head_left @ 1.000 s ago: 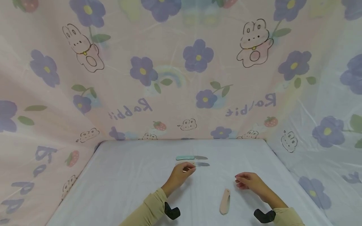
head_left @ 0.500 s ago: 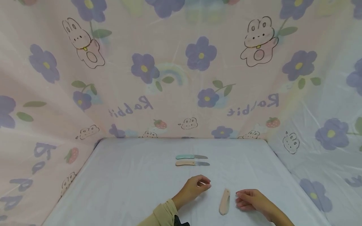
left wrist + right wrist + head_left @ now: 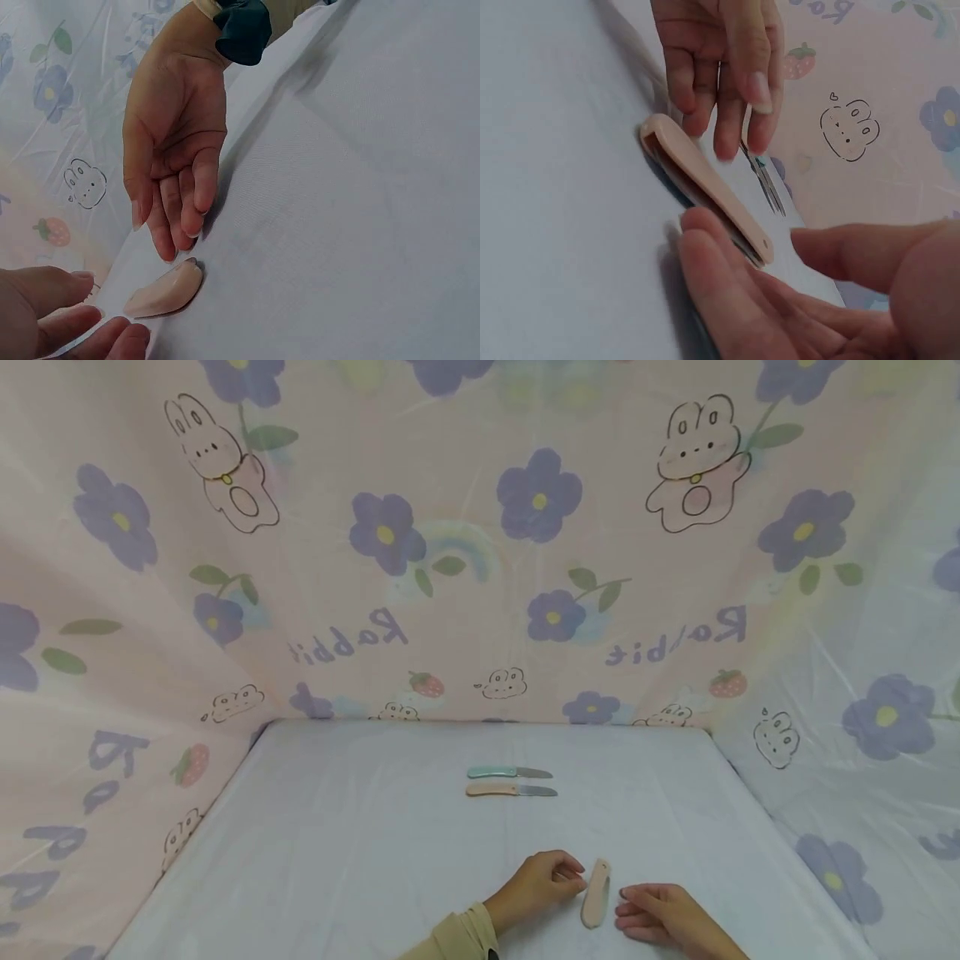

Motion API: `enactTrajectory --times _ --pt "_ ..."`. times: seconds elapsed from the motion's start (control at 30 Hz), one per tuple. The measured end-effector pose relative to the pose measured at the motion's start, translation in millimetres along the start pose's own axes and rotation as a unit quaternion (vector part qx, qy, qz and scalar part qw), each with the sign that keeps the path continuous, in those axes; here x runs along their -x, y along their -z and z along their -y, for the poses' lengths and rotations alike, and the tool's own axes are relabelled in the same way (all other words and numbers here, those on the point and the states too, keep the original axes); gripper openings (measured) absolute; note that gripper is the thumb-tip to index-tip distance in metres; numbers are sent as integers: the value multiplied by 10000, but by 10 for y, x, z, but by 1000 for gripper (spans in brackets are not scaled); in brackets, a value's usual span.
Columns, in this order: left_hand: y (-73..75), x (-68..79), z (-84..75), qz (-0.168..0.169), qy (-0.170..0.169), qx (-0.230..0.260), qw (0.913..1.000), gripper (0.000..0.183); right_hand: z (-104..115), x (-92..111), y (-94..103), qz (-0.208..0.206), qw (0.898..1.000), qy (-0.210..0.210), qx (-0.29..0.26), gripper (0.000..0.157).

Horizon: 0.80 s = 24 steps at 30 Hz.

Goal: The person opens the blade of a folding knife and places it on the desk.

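Observation:
A folded pink pocket knife point(image 3: 595, 897) lies on the white cloth between both hands. In the right wrist view its metal blade shows inside the slot of the handle. My left hand point(image 3: 542, 885) is close by the knife's left side, fingers loosely bent and nothing in them. To the right, my right hand point(image 3: 667, 914) hovers low with relaxed fingers, a small gap from the knife. Farther back lie two unfolded knives, blades to the right: one with a mint-green handle point(image 3: 491, 772), one with a peach handle point(image 3: 491, 790).
The white-covered table point(image 3: 337, 843) reaches back to a patterned curtain point(image 3: 450, 635) with rabbits and purple flowers. Curtain sides point(image 3: 900, 793) also hang at the left and right of the table.
My left hand has left the peach-handled knife, coming forward and right to the folded pocket knife. My right hand has come down nearer its right side. The knives stay in place.

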<state>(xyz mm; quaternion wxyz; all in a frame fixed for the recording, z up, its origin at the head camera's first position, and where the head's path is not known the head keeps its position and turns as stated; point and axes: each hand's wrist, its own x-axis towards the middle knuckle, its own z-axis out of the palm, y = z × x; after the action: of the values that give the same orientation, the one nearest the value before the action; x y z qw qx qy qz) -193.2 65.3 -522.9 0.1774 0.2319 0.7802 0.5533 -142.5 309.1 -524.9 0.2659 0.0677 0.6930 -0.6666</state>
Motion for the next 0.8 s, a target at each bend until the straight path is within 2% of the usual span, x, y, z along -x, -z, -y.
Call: enactTrajectory --times 0.13,0.33,0.63,0.8 --pt "-18 13 -36 61 219 -90 9997 16 -26 6 -29 201 9988 62 -446 48" --pt "-75 15 -74 193 410 -160 9988 13 -56 2 -84 413 9959 118 -794 42" --pt "-152 25 -68 68 130 -389 9991 13 -89 -12 -116 457 9918 250 -1163 35" --pt "-194 40 -67 -35 1 -189 9998 15 -96 -23 -143 492 9913 355 -1169 33"
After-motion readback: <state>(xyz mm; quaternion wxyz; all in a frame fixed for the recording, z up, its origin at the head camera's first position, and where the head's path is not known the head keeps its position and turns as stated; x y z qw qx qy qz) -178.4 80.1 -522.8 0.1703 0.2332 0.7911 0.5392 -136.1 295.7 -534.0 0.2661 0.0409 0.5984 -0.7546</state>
